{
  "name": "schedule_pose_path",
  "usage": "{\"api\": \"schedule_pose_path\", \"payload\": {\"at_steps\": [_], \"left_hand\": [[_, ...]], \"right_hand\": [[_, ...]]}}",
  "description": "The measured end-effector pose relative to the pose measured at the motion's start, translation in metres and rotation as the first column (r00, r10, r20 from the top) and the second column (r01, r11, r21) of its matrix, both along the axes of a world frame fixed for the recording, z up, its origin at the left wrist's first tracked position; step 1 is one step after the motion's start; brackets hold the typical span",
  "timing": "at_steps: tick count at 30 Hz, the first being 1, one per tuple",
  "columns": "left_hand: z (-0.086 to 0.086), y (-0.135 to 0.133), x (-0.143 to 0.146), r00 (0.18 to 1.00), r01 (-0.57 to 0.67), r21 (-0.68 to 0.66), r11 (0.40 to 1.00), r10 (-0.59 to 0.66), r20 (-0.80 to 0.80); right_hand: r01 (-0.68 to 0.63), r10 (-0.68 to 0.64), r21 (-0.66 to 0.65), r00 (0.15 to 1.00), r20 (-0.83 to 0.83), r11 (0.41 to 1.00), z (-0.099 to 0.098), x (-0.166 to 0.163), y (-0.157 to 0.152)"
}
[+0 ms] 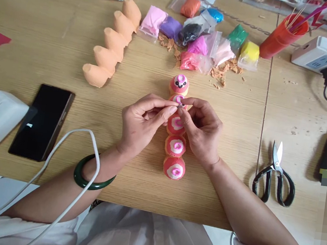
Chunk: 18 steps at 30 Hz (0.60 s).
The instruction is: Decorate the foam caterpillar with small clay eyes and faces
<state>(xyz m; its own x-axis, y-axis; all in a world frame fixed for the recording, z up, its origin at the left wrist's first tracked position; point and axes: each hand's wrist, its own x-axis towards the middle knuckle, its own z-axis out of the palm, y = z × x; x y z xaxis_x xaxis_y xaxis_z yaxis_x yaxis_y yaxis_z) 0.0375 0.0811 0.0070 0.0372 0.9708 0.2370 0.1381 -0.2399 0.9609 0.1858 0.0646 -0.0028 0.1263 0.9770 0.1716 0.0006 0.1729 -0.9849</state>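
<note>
A row of pink-topped clay balls [175, 146], each with a white patch and a small bright-pink ring, runs down the table in front of me. The farthest ball [179, 84] carries black face marks. Over the second ball from the far end, my left hand [139, 121] and my right hand [206, 129] meet, thumb and forefinger of each pinched together. Between the fingertips is something tiny that I cannot make out. My fingers partly cover the second and third balls.
Clay packets [198, 45] and crumbs lie beyond the balls, beside an orange egg-carton strip [110, 42]. A red cup [284, 36] and power strip [326, 55] stand right, with scissors [276, 172] nearer. A phone [42, 121] lies left; a white cable [95, 154] crosses my left forearm.
</note>
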Motion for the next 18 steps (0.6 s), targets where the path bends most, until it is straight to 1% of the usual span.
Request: {"api": "schedule_pose_path", "payload": {"at_steps": [3, 6, 13, 18], "left_hand": [[-0.0020, -0.0003, 0.0004, 1.000, -0.004, -0.025, 1.000, 0.004, 0.000], [-0.0026, -0.0004, 0.0004, 1.000, -0.003, -0.031, 1.000, 0.002, -0.018], [-0.0037, 0.0007, 0.0006, 1.000, 0.014, 0.004, 1.000, -0.014, 0.023], [-0.0074, 0.0020, 0.0003, 0.999, 0.028, 0.072, 0.997, -0.030, 0.033]], "right_hand": [[0.025, -0.028, 0.045, 0.998, 0.049, 0.999, 0.0006, -0.0008, -0.0024], [0.049, -0.053, 0.060, 0.996, 0.072, 0.997, 0.0003, -0.0016, -0.0037], [0.006, -0.006, 0.025, 1.000, 0.006, 1.000, -0.0017, -0.0011, -0.0006], [-0.004, 0.004, -0.006, 0.998, -0.055, 1.000, -0.0006, -0.0017, 0.0001]]}}
